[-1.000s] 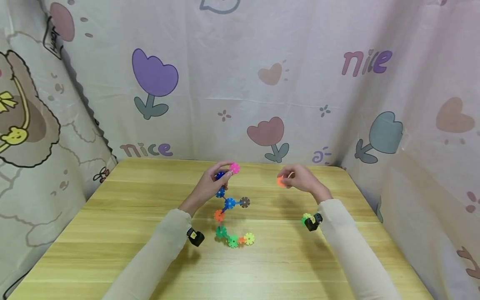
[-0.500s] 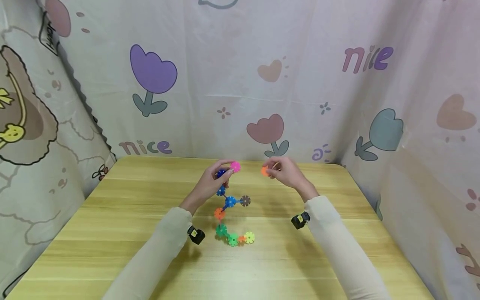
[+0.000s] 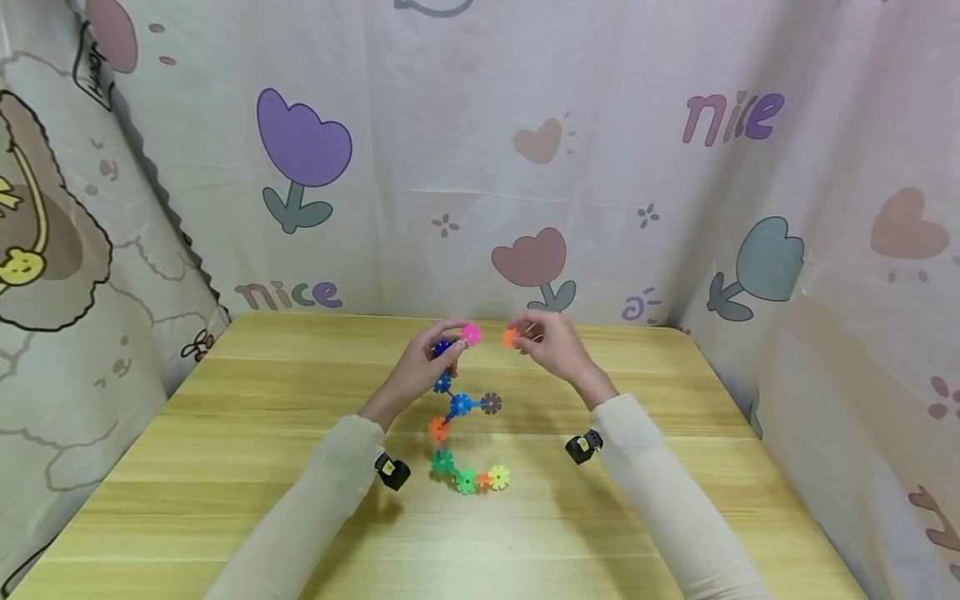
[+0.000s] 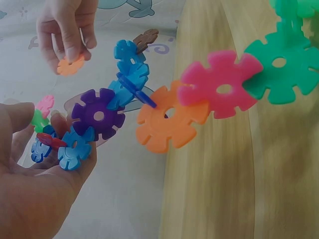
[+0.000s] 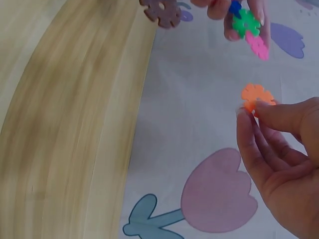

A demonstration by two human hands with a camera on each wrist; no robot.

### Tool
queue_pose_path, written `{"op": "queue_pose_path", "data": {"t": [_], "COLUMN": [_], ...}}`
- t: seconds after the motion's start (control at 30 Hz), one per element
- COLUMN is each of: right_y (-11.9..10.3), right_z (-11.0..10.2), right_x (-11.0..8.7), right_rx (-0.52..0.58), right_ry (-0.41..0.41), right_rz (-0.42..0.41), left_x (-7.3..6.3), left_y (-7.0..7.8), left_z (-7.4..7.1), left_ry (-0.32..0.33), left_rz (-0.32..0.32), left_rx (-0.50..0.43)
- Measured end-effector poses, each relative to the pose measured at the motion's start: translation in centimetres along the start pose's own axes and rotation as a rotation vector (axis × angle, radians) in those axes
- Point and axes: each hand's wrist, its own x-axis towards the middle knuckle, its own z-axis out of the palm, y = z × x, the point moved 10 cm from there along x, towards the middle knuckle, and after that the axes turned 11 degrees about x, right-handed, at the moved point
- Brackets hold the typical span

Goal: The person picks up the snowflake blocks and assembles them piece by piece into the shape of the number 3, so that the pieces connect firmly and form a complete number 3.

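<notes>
Near the top of a chain of interlocking snowflake discs, my left hand (image 3: 416, 367) holds it with thumb and fingers. A pink disc (image 3: 471, 334) sticks out at the top end, joined to a green disc (image 5: 246, 23). Below the hand the chain runs through a purple disc (image 4: 84, 117), blue discs (image 3: 461, 405) with a brown disc (image 3: 491, 403) branching right, and an orange one (image 3: 438, 429). Its lower end curves right through green discs to a yellow disc (image 3: 499, 477). My right hand (image 3: 555, 346) pinches a loose orange disc (image 5: 256, 92), a short gap right of the pink one.
The wooden table (image 3: 300, 517) lies under both forearms. A patterned cloth (image 3: 420, 167) hangs behind its far edge and along both sides. Small black cameras sit on the left wrist (image 3: 392, 472) and right wrist (image 3: 583, 447).
My right hand has moved left with the orange disc, closing in on the pink disc. The left hand holds nearly still. A green and yellow piece near the right wrist has gone from view.
</notes>
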Motion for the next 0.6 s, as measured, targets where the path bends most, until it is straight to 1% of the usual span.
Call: {"op": "queue_pose_path", "data": {"t": [0.1, 0.3, 0.43, 0.6], "right_y": [-0.6, -1.8, -2.5, -3.2], "right_z": [0.4, 1.1, 1.3, 1.6], "right_x": [0.0, 0.0, -0.1, -0.3], "right_rx": [-0.024, -0.058, -0.067, -0.054], "right_ry": [0.029, 0.081, 0.118, 0.151], "right_rz": [-0.041, -0.155, -0.228, -0.297], "left_x": [-0.1, -0.2, -0.1, -0.1], "left_y": [0.0, -0.1, 0.0, -0.1], "left_z": [0.0, 0.2, 0.2, 0.3], "left_ry": [0.001, -0.002, -0.003, -0.007], "left_rz": [-0.011, -0.024, -0.024, -0.038], "left_rx": [0.000, -0.004, -0.002, -0.002]}}
